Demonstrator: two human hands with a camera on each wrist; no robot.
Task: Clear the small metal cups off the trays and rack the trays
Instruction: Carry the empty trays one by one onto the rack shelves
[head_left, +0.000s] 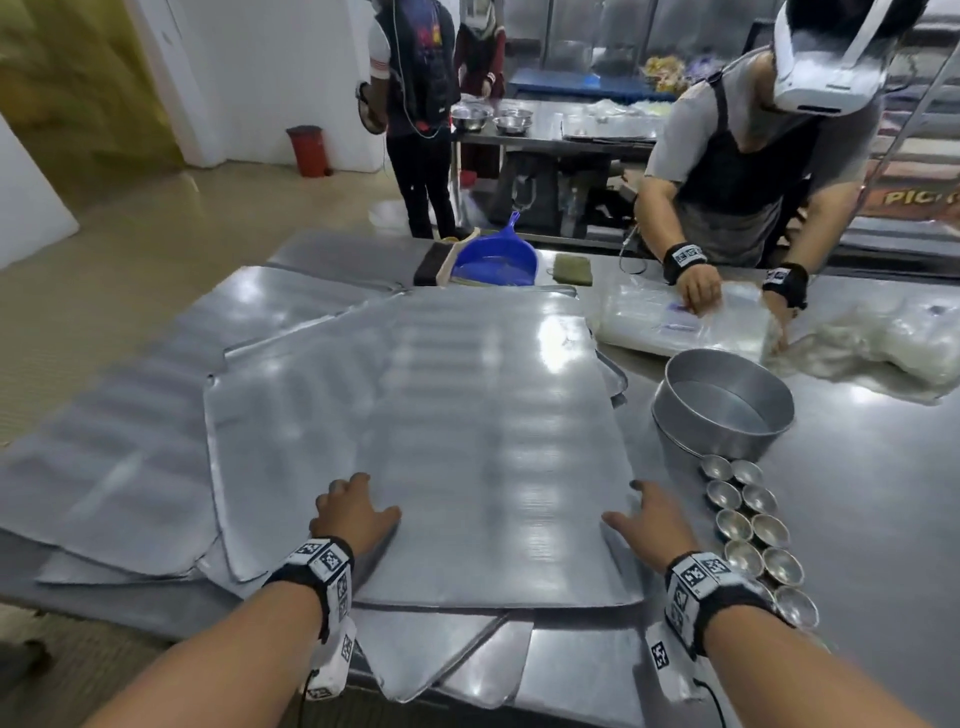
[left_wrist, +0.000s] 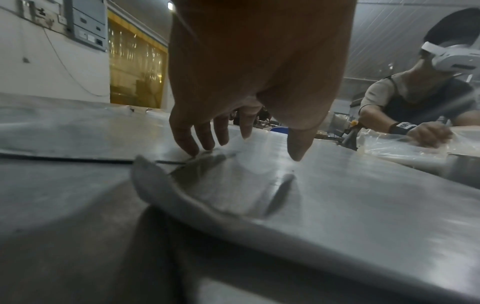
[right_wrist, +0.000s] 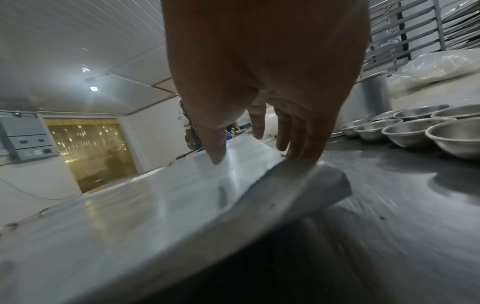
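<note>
A large flat metal tray lies on top of several overlapping trays on the steel table. My left hand grips its near left edge, fingers down at the rim and thumb over the top. My right hand grips the near right edge the same way. In both wrist views the tray's near edge stands raised off what lies below. Several small metal cups stand in two rows on the table right of my right hand. No cups are on the tray.
A round metal pan stands behind the cups. Across the table a person handles plastic bags. A blue dustpan lies at the far edge. A tray rack stands at the right. Two people stand farther back.
</note>
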